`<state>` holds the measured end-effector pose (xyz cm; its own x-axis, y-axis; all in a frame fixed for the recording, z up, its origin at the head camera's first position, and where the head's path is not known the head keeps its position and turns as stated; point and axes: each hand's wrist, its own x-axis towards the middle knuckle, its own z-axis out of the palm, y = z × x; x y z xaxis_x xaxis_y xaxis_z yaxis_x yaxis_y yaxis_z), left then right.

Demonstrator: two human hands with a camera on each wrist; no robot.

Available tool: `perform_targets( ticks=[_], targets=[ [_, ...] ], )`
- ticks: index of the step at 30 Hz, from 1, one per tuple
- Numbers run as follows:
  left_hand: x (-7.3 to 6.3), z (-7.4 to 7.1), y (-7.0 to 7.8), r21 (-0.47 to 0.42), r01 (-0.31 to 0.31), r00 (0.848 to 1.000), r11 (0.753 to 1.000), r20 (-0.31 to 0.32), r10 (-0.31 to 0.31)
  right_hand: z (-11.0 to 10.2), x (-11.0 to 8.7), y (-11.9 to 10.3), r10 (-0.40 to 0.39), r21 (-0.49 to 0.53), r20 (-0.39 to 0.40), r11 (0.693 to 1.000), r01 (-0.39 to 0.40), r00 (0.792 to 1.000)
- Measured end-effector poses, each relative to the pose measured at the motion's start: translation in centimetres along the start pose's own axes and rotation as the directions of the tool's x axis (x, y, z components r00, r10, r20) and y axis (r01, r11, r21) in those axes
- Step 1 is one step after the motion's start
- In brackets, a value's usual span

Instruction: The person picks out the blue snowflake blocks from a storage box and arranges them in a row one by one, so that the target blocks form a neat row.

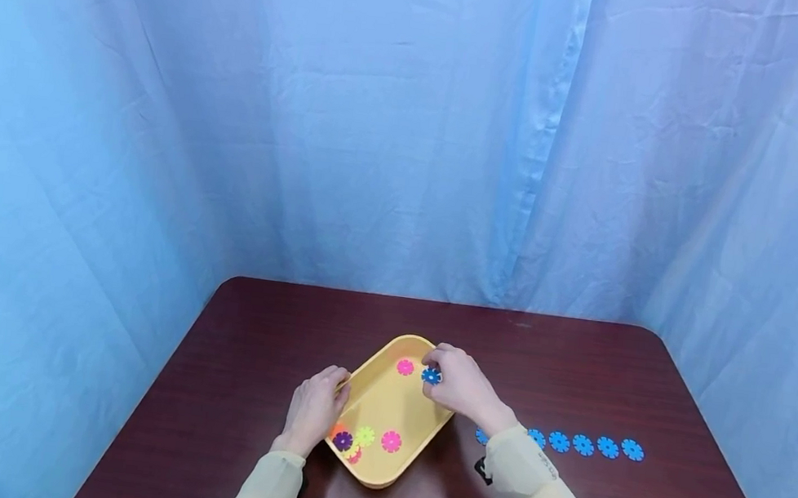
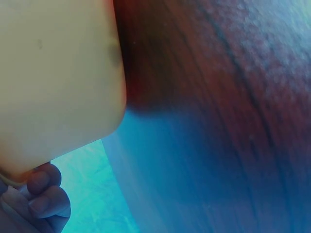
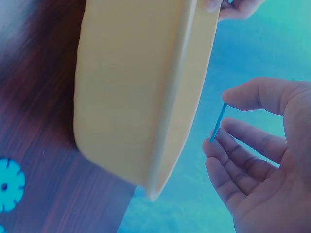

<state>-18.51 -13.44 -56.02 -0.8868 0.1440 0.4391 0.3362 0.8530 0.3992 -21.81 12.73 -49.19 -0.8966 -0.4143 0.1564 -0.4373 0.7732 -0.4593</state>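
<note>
A yellow tray (image 1: 389, 404) sits slantwise at the middle of the table in the head view. My left hand (image 1: 314, 408) grips its left rim, and the left wrist view shows curled fingers (image 2: 46, 189) at the tray's edge. Over the tray's right side, my right hand (image 1: 461, 383) pinches a blue notched disc (image 1: 432, 376). That disc appears edge-on between thumb and fingertips in the right wrist view, apart from the tray wall (image 3: 131, 97). Inside the tray lie pink discs (image 1: 391, 442), a purple disc (image 1: 343, 441), a yellow-green disc (image 1: 365, 436) and a partly covered orange one.
Several blue discs (image 1: 583, 445) lie in a row on the dark red-brown table (image 1: 272, 325), right of the tray. My right forearm partly covers the row's left end. Blue curtains (image 1: 383, 132) hang around the table's back and sides.
</note>
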Motion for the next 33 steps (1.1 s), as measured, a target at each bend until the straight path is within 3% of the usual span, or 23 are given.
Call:
perform_targets(
  ticks=[13,24,33],
  targets=[
    [-0.1,-0.2,0.1,-0.003,-0.004,1.0,1.0,-0.002,0.004,-1.6,-1.8,2.4,0.078,0.007,-0.034,0.997,-0.078,0.996],
    [-0.2,0.1,0.0,-0.01,-0.001,1.0,1.0,-0.002,0.001,-3.0,-3.2,4.6,0.09,0.03,-0.063,0.996,-0.088,0.994],
    [-0.1,-0.1,0.1,-0.015,0.008,1.0,1.0,0.0,-0.008,-4.4,-4.8,7.2,0.157,0.009,-0.074,0.988,-0.157,0.985]
  ],
)
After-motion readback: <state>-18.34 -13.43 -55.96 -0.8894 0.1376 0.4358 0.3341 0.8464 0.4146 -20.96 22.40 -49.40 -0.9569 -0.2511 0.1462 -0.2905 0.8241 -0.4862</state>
